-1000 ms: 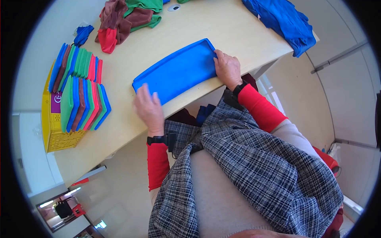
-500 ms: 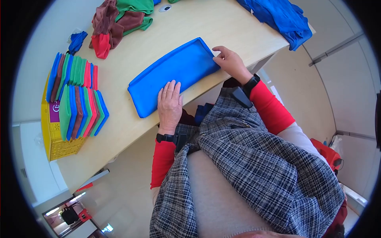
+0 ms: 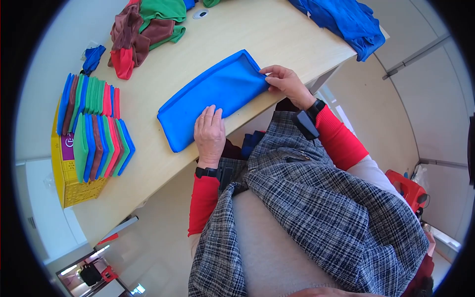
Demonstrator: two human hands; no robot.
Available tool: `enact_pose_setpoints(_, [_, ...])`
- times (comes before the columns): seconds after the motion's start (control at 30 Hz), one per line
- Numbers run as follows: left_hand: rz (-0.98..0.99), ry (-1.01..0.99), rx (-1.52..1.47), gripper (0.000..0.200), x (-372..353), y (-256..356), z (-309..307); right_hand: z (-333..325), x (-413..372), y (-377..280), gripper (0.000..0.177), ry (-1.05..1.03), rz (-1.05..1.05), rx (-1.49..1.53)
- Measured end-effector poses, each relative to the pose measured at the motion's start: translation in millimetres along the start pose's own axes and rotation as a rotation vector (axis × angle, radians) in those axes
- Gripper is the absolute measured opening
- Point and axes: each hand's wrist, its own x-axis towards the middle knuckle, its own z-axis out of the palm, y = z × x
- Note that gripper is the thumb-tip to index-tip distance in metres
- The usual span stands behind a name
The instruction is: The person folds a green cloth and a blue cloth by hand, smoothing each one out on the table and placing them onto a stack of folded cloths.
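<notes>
A blue cloth (image 3: 210, 96), folded into a long rectangle, lies flat on the pale wooden table (image 3: 143, 163) near its front edge. My left hand (image 3: 209, 133) rests on the cloth's lower edge, palm down, with its fingers stretched out. At the cloth's right end, my right hand (image 3: 287, 84) pinches the edge between thumb and fingertips. The cloth's right side looks slightly raised there.
A yellow basket (image 3: 81, 193) at the left holds upright folded cloths (image 3: 104, 146) in several colours. Loose green, brown and red cloths (image 3: 143, 34) lie at the back left. A blue cloth pile (image 3: 346, 24) hangs over the table's right corner.
My right hand has closed on the cloth's right edge and drawn it slightly inward. My left hand stays on the lower edge. The view has shifted a little.
</notes>
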Motion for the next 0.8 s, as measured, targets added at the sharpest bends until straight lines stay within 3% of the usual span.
enact_pose_setpoints(0.43, [0.061,0.020,0.070,0.025,-7.9,-16.1,-11.8,6.3,-8.8,1.7,0.041,0.099,-0.061,-0.087])
enact_pose_setpoints(0.67, [0.089,-0.023,0.018,0.020,-7.9,-13.1,-20.8,-5.8,-12.1,8.5,0.038,0.025,-0.098,-0.254])
enact_pose_setpoints(0.8, [-0.007,-0.057,-0.051,0.028,-5.0,-12.2,-27.4,-10.5,-20.3,3.4,0.037,0.001,-0.062,-0.286])
